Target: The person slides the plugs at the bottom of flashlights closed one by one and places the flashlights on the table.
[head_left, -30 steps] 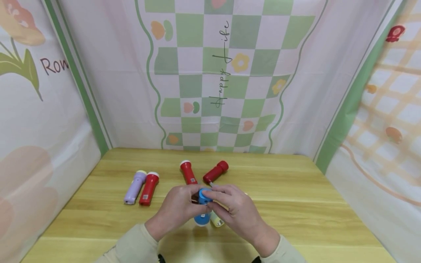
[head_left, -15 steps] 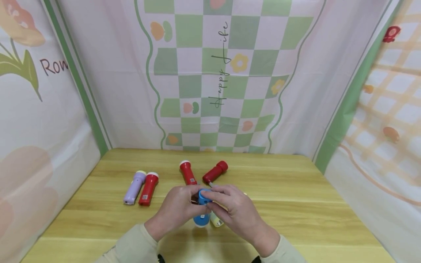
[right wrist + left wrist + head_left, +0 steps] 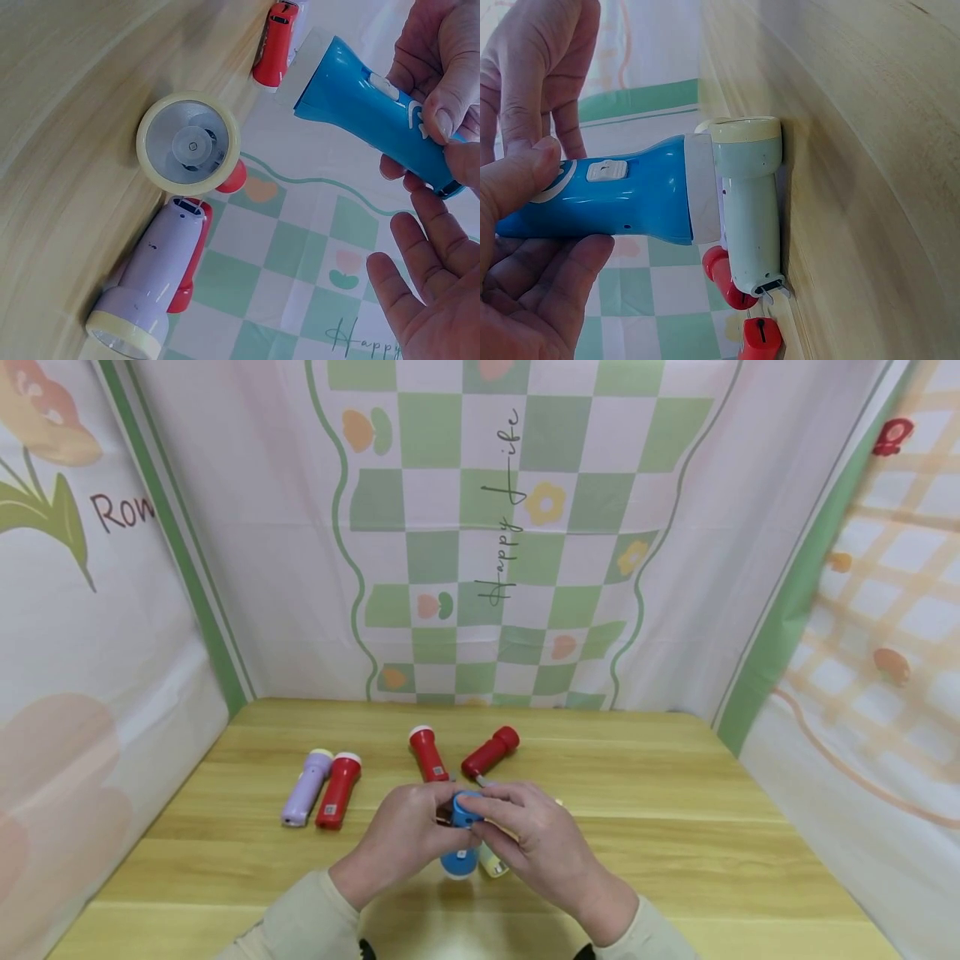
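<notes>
A blue flashlight (image 3: 459, 862) is held tail up above the table, its white lens rim down, between both hands. My left hand (image 3: 408, 827) grips its body, with the thumb beside the white switch (image 3: 607, 170) in the left wrist view. At the tail end, my right hand (image 3: 536, 835) pinches with thumb and index finger; its other fingers are extended in the right wrist view. A pale green flashlight (image 3: 751, 217) lies behind, its tail open with metal strips showing. A lavender flashlight (image 3: 154, 251) with an open tail appears in the right wrist view.
On the wooden table (image 3: 660, 827), another lavender flashlight (image 3: 306, 789) and a red flashlight (image 3: 340, 792) lie side by side at left. Two more red flashlights lie beyond my hands, one upper left (image 3: 428, 753) and one upper right (image 3: 491, 752). Printed curtains (image 3: 285, 568) enclose the table.
Hardly anything differs. Both hands keep their hold on the blue flashlight, and the other flashlights lie where they were; the head view has shifted very slightly.
</notes>
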The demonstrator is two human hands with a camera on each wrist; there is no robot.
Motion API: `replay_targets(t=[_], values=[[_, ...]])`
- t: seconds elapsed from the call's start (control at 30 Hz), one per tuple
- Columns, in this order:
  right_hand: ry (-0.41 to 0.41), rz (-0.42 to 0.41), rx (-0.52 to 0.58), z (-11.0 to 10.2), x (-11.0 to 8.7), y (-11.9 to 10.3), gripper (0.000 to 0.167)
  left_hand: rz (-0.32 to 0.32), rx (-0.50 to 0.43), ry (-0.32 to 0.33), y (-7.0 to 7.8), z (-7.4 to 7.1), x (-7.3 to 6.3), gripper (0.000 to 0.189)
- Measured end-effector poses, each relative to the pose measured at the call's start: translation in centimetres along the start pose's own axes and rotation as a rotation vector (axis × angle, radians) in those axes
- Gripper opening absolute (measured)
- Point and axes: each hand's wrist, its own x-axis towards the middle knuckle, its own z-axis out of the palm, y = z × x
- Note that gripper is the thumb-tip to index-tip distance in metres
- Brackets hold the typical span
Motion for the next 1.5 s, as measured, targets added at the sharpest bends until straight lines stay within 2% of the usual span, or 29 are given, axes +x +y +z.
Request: replay_targets(t=[0.3,0.8,1.1,1.5], values=[[-0.01,0.001,-0.008,0.1,-0.02,0.03,0.043,-0.016,0.002,-0.013,-0.08,0.01,0.04,0.024],[-0.008,0.007,-0.011,0.21,-0.05,-0.05,0.042,-0.018,0.01,-0.022,-0.16,-0.01,0.01,0.021],[-0.005,0.002,-0.009,0.26,-0.01,-0.07,0.042,-0.001,0.03,-0.002,-0.16,0.05,-0.03,0.021],[0.001,0.001,-0.008,0.27,0.07,-0.13,0.041,-0.002,0.003,-0.003,-0.2,-0.04,-0.06,0.022]])
